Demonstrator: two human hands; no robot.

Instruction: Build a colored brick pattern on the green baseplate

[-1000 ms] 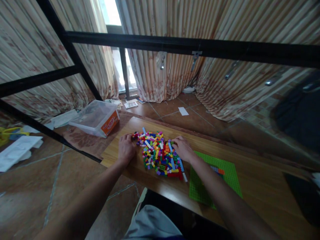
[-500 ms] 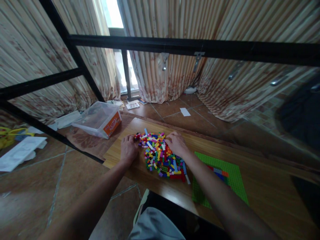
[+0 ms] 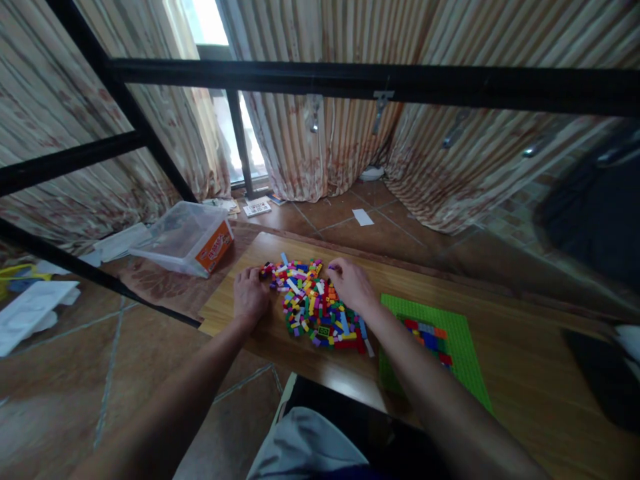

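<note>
Many small coloured toy bricks (image 3: 313, 303) lie in a loose pile on a wooden table (image 3: 280, 357). At the pile's left edge my left hand (image 3: 250, 295) rests on the tabletop, its fingers loosely apart beside a few dark bricks. My right hand (image 3: 353, 285) is over the pile's far right side, thumb and finger pinched on a small purple brick (image 3: 334, 267). Right of the pile is a green baseplate (image 3: 465, 347), partly covered by my right forearm. On it sits a patch of red, blue, grey and orange bricks (image 3: 431, 340).
A clear plastic box (image 3: 175, 233) with an orange label stands on the floor beyond the table's left end. A black rail (image 3: 330, 77) crosses in front of the curtains. A dark flat object (image 3: 600, 373) lies at the table's right. White paper (image 3: 363, 217) is on the floor.
My right hand has lifted slightly from the bricks, and a small purple brick now shows at its fingertips. My left hand stays at the pile's edge. The whole view has shifted a little.
</note>
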